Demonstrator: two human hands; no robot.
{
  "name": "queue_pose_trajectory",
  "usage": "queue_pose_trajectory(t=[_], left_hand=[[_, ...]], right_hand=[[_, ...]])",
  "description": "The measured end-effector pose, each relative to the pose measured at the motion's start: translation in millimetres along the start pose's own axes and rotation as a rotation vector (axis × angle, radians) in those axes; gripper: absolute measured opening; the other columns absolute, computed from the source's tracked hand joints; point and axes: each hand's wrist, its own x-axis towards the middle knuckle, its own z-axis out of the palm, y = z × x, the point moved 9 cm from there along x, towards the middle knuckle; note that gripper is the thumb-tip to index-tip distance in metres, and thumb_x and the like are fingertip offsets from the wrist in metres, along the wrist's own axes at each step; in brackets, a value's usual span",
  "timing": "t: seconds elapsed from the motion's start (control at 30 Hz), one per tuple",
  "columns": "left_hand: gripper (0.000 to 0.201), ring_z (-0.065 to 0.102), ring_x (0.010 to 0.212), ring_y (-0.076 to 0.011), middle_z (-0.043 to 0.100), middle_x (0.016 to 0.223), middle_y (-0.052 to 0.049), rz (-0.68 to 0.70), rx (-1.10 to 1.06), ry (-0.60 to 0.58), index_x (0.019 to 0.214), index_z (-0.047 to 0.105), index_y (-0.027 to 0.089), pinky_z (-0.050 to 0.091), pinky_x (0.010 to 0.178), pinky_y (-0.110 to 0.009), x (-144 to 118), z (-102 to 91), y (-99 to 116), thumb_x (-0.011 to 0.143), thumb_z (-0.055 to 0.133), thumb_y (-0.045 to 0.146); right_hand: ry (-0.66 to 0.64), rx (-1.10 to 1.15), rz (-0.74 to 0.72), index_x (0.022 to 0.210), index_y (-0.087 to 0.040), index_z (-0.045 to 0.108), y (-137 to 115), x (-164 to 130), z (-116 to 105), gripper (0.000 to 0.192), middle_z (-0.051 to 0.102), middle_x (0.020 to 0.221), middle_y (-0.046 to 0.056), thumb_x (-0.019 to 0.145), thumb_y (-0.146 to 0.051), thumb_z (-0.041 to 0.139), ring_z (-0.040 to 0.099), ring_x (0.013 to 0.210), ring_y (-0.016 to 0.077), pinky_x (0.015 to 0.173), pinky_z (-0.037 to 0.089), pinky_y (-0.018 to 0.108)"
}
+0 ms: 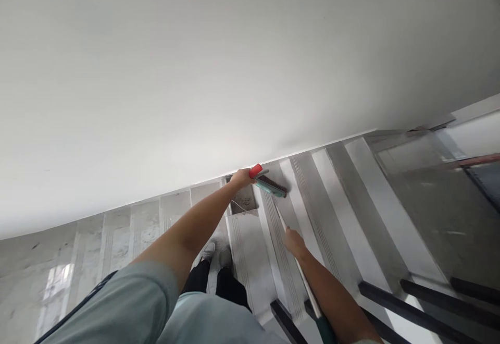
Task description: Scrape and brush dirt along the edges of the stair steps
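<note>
My right hand is wrapped round the pale stick of a broom. The stick's dark green end runs back under my right forearm. The broom's teal head and dark bristles rest on a stair step close to the wall. Up by the wall, my left hand is closed round a grey handle with a red grip. Just below that hand is a grey dustpan with dirt on its surface, lying on a step. My left hand partly hides where handle and pan meet.
Grey stairs with grooved edges run across the view beside a white wall. Dark railing bars stand along the lower right side. A landing lies at the right. My shoes are on a step below my arms.
</note>
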Motion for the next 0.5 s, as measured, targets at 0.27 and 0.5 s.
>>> queue_pose_trajectory(t=[0.27, 0.5], left_hand=[[0.04, 0.067, 0.096, -0.0246, 0.073, 0.101, -0.004, -0.002, -0.005, 0.005, 0.106, 0.065, 0.024, 0.048, 0.071, -0.026, -0.4, 0.8, -1.2, 0.069, 0.071, 0.04], [0.035, 0.067, 0.089, -0.0232, 0.073, 0.096, -0.005, 0.003, -0.013, -0.004, 0.098, 0.065, 0.022, 0.047, 0.069, -0.027, -2.5, -0.2, 3.2, 0.069, 0.072, 0.041]], right_hand=[[-0.038, -0.052, -0.089, 0.151, -0.008, 0.028, 28.5, -17.9, -11.0, 0.066, 0.068, 0.11, 0.021, 0.086, -0.004, 0.038, 0.068, 0.094, 0.0224, 0.073, 0.05, 0.027], [-0.057, 0.07, 0.079, 0.146, -0.001, 0.035, 81.6, -40.1, 23.9, 0.063, 0.068, 0.111, 0.023, 0.083, 0.0, 0.036, 0.069, 0.093, 0.0203, 0.07, 0.05, 0.025]])
